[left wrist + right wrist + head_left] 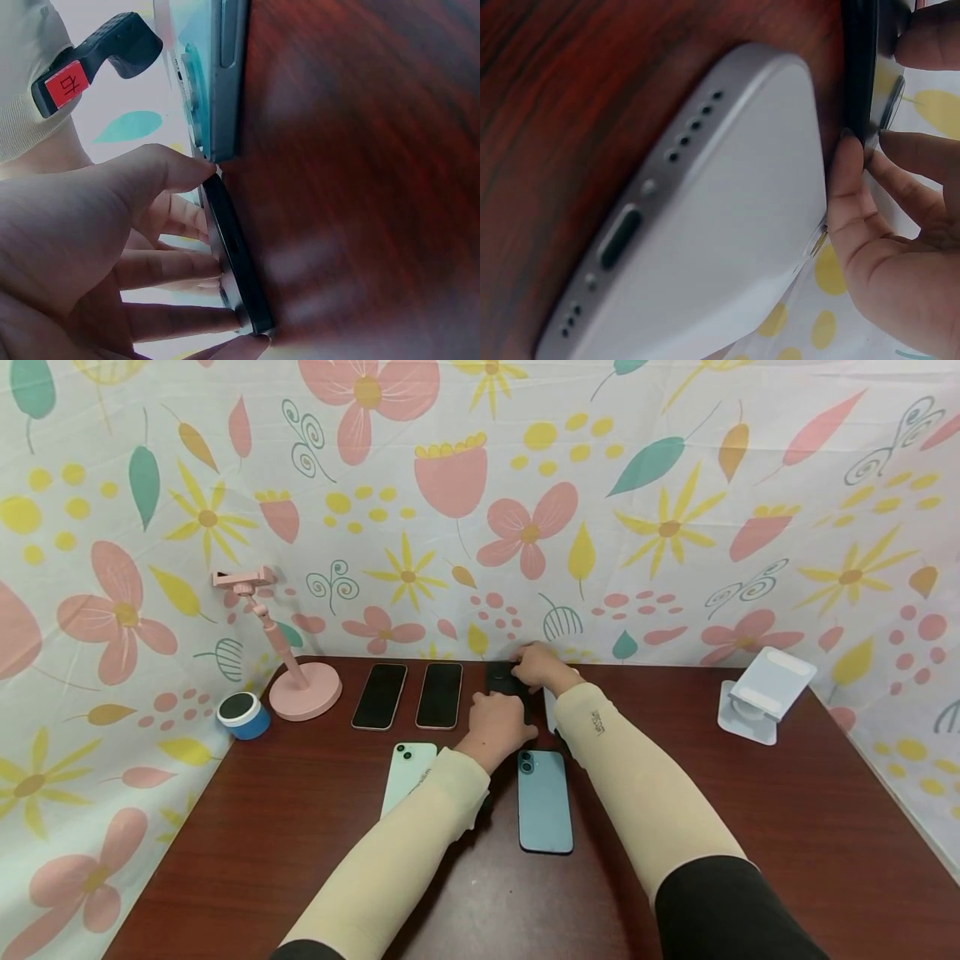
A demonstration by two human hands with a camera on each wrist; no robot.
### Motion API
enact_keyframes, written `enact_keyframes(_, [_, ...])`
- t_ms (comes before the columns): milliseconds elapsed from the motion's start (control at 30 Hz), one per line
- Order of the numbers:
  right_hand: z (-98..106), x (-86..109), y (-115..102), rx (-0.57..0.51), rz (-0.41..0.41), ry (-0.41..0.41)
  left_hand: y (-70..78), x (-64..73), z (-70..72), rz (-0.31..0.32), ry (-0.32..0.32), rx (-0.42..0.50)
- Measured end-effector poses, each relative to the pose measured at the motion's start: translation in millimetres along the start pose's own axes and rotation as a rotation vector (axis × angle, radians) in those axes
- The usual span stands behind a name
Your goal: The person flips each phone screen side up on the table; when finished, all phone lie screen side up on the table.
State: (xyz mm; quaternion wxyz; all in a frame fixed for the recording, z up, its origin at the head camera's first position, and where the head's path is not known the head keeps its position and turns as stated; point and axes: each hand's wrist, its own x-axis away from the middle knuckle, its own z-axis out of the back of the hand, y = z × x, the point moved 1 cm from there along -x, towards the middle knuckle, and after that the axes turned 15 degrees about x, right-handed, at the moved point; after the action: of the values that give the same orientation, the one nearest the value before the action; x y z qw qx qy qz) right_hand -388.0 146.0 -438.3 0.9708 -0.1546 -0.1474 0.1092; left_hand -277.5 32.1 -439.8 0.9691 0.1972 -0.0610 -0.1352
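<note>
A black phone [501, 673] lies flat at the back middle of the table, partly covered by both hands. At its near end my left hand [497, 729] grips it, thumb at one corner and fingers along to the other, as the left wrist view shows. My right hand [546, 668] holds its far right side, thumb low at the edge and fingers on top. Just right of it, a white phone [742, 187] lies partly under the right wrist in the head view. Nearer lies a blue phone [544, 806], back up. A mint-green phone [403, 770] is partly hidden by the left forearm.
Two dark-screened phones [379, 697] lie side by side to the left. Beyond them stand a pink phone stand [306, 692] and a blue jar [244, 718] with a dark top. A white folding stand [772, 685] is at the back right. Patterned cloth [450, 552] hangs behind the table.
</note>
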Motion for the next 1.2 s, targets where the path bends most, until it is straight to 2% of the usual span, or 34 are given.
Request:
enact_keyframes(200, [1.7, 0.5, -0.6, 0.021, -0.001, -0.019, -0.4, -1.5, 0.5, -0.005, -0.006, 0.007])
enact_keyframes(433, [1.3, 1.9, -0.9, -0.003, -0.007, -0.030, -0.4, -4.0, -1.0, -0.006, -0.004, -0.009])
enact_keyframes(833, [1.4, 2.3, -8.1, 0.037, -0.021, -0.001, -3.4, -5.7, 0.7, -0.005, 0.031, 0.032])
enact_keyframes(1000, [5.1, 4.7, -9.6, 0.040, -0.011, -0.006, -5.9, -4.2, 3.8, 0.007, 0.025, 0.068])
enact_keyframes(1200, [9.6, 2.5, -7.0, -0.013, -0.011, -0.002, -9.9, 0.3, 8.9, 0.016, 0.028, 0.175])
